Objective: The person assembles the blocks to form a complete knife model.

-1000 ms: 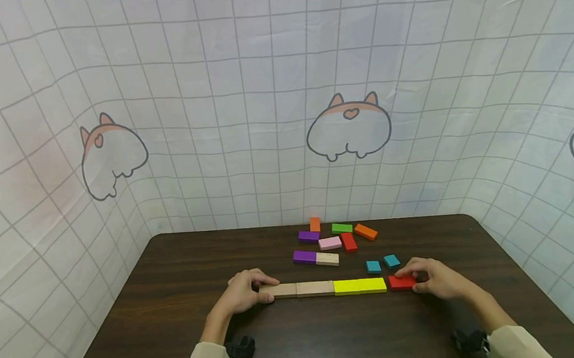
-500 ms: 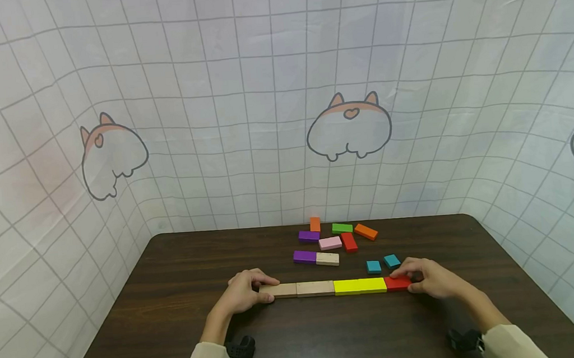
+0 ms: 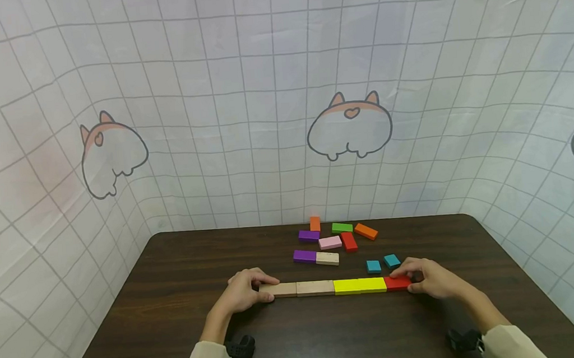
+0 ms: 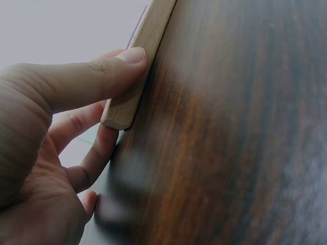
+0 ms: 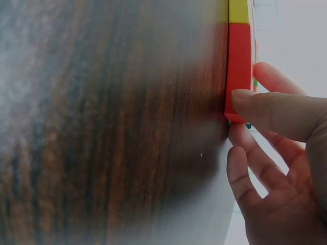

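Note:
A straight row of blocks lies across the table: a plain wooden block (image 3: 283,290) at the left end, a second wooden block (image 3: 315,288), a yellow stretch (image 3: 359,286) with a faint seam, and a red block (image 3: 395,284) at the right end. My left hand (image 3: 244,291) pinches the left wooden block between thumb and fingers; in the left wrist view its thumb (image 4: 117,69) lies along the block's near side. My right hand (image 3: 433,277) pinches the red block, whose end meets the yellow one in the right wrist view, thumb (image 5: 255,102) on its near face.
Behind the row lie two teal blocks (image 3: 373,266), a purple block (image 3: 305,256) end to end with a cream block (image 3: 327,259), and farther back a pink block (image 3: 330,243), a red one (image 3: 349,241), a green one (image 3: 342,228) and orange ones (image 3: 366,231). A grid-patterned curtain (image 3: 244,148) surrounds the table's back.
My right hand has slid the red block left, closing the small gap to the yellow stretch. Over the last half second it has stayed there. My left hand has kept its place.

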Tool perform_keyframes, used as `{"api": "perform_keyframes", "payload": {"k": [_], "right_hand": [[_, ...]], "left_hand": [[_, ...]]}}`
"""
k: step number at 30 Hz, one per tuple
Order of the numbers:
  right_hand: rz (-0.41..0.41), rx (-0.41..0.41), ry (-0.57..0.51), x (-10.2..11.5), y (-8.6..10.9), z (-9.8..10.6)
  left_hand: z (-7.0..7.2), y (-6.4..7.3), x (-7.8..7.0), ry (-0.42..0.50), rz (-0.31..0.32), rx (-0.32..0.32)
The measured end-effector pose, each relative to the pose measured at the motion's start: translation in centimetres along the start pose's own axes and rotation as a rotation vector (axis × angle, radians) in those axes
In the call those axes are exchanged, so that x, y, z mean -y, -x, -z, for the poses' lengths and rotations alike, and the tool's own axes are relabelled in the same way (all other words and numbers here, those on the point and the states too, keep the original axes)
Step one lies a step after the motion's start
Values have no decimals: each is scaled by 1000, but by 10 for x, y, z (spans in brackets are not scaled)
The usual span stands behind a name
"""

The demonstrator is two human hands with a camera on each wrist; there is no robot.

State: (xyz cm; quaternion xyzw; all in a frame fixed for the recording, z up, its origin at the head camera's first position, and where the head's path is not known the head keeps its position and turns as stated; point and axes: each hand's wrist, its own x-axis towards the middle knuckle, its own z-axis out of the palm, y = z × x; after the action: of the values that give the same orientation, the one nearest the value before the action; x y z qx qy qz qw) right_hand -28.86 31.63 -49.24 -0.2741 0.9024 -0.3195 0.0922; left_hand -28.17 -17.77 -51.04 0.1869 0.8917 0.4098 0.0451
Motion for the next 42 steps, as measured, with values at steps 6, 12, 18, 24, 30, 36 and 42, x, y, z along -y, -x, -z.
{"api": "perform_keyframes", "payload": {"k": [6,12,18,24,30,36,42], "right_hand": [[9,-7,-5,-1,0,-1],[20,-28,-43,-1,3,2],[37,-74,-76,14,1,16],[28,-30,-93,37,-16,27],[6,-35,-122,54,-43,16],[39,-79,-141,55,-75,-6],[44,-87,-148,58,-97,-28]], "left_hand": [[0,0,0,9,-1,0],[0,-1,1,2,-1,0],[-1,-1,1,-5,2,-2],[0,-1,1,2,-1,-7],[-1,-1,2,0,-8,-2],[-1,0,1,-27,-11,-11],[0,1,1,-15,-19,-12]]}}
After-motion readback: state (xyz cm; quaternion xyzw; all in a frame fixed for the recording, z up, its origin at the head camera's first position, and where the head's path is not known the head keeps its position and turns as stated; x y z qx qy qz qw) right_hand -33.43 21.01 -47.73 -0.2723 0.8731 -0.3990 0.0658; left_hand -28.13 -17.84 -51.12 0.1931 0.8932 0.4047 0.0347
